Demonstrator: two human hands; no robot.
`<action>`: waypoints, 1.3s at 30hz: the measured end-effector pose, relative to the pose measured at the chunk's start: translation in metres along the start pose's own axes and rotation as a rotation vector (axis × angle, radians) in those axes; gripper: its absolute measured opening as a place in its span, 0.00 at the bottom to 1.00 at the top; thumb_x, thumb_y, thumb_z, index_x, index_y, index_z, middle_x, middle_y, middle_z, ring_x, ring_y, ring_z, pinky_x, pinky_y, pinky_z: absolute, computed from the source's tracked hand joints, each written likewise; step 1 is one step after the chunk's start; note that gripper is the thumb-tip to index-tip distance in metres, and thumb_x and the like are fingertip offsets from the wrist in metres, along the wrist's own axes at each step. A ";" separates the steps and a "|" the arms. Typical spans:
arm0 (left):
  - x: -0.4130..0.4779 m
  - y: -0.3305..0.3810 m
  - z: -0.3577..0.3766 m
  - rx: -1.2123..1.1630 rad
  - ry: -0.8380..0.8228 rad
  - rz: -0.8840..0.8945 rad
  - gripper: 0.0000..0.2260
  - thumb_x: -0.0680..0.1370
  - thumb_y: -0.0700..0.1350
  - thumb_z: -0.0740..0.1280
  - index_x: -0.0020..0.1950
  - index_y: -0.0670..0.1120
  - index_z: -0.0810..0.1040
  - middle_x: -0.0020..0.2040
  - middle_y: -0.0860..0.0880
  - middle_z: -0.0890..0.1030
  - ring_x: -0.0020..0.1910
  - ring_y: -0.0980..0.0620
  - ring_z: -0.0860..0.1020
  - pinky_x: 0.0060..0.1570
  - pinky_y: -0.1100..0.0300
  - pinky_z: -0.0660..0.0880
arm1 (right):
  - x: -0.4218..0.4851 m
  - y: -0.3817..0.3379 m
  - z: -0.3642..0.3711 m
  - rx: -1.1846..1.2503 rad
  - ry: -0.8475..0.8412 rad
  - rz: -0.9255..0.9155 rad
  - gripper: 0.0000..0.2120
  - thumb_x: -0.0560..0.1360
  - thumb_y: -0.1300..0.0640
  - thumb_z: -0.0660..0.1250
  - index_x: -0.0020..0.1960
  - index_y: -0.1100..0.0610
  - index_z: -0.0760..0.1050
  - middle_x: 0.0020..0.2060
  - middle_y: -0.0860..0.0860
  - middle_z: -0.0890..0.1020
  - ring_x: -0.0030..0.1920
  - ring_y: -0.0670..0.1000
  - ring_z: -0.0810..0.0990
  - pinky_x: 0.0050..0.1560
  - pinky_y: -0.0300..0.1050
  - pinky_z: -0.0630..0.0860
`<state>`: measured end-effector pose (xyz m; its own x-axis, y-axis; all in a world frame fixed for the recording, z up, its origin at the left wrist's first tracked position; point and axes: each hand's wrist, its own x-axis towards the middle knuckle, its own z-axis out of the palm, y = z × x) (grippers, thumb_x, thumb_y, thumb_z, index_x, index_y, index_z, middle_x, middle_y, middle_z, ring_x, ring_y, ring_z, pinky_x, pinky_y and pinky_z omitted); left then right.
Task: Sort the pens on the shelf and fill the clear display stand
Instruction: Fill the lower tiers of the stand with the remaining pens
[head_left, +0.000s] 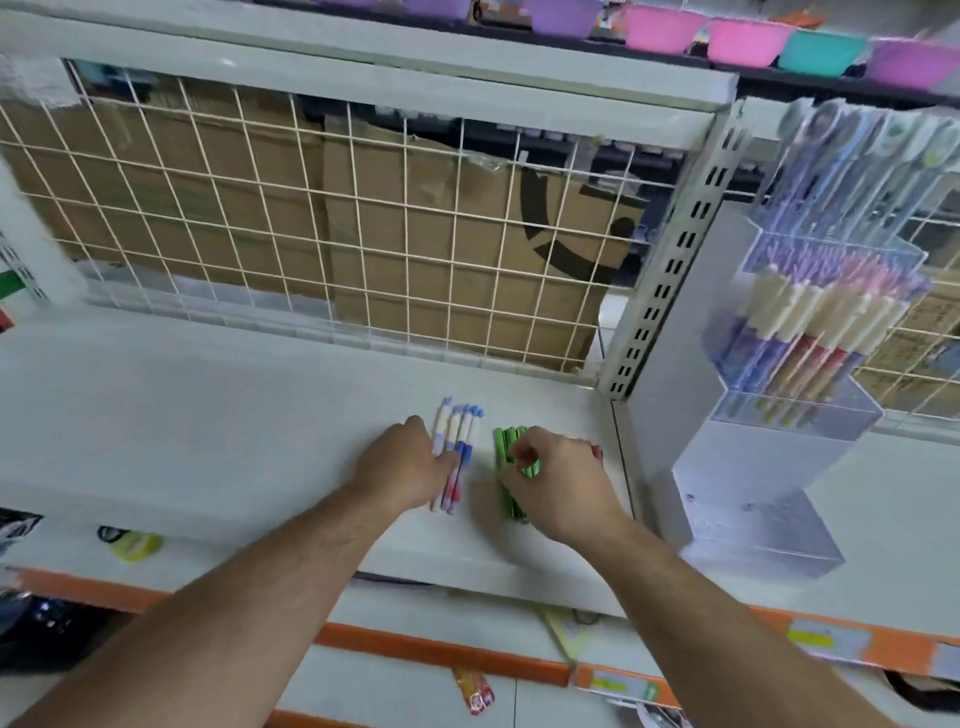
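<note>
On the white shelf lie two small groups of pens. A row of white pens with blue and pink barrels lies side by side; my left hand rests on their left side, fingers touching them. A bundle of green pens lies to the right, and my right hand curls its fingers round them. A red pen peeks out behind that hand. The clear tiered display stand stands at the right, its upper tiers filled with pens, its lower tiers bare.
A white wire grid with cardboard behind it backs the shelf. A slotted upright separates the bays. Coloured bowls sit on the shelf above. A tape roll lies at the shelf's front left.
</note>
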<state>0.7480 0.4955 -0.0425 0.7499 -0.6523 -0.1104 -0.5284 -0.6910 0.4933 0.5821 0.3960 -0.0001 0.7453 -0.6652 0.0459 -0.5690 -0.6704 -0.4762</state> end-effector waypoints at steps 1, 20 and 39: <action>0.002 -0.001 0.001 0.001 -0.007 -0.003 0.18 0.76 0.62 0.66 0.47 0.47 0.70 0.45 0.49 0.78 0.40 0.51 0.75 0.34 0.57 0.67 | 0.000 -0.001 0.001 -0.004 -0.001 0.007 0.07 0.78 0.52 0.67 0.51 0.55 0.79 0.46 0.50 0.84 0.46 0.53 0.79 0.50 0.48 0.74; 0.019 -0.001 -0.007 0.027 -0.087 -0.029 0.12 0.78 0.54 0.66 0.42 0.49 0.69 0.39 0.52 0.72 0.43 0.47 0.75 0.41 0.60 0.68 | 0.000 -0.004 0.007 0.020 0.064 0.053 0.07 0.77 0.51 0.68 0.50 0.54 0.79 0.44 0.47 0.84 0.42 0.51 0.79 0.46 0.50 0.78; 0.018 0.013 -0.013 0.217 -0.119 -0.049 0.03 0.75 0.44 0.68 0.47 0.46 0.77 0.37 0.51 0.76 0.36 0.50 0.76 0.33 0.62 0.70 | -0.012 0.008 -0.010 0.078 0.049 0.064 0.06 0.78 0.53 0.67 0.53 0.53 0.78 0.46 0.46 0.82 0.39 0.54 0.82 0.41 0.51 0.81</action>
<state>0.7599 0.4791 -0.0268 0.7315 -0.6394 -0.2366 -0.5752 -0.7651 0.2895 0.5651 0.3949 0.0041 0.6896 -0.7221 0.0552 -0.5844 -0.5998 -0.5465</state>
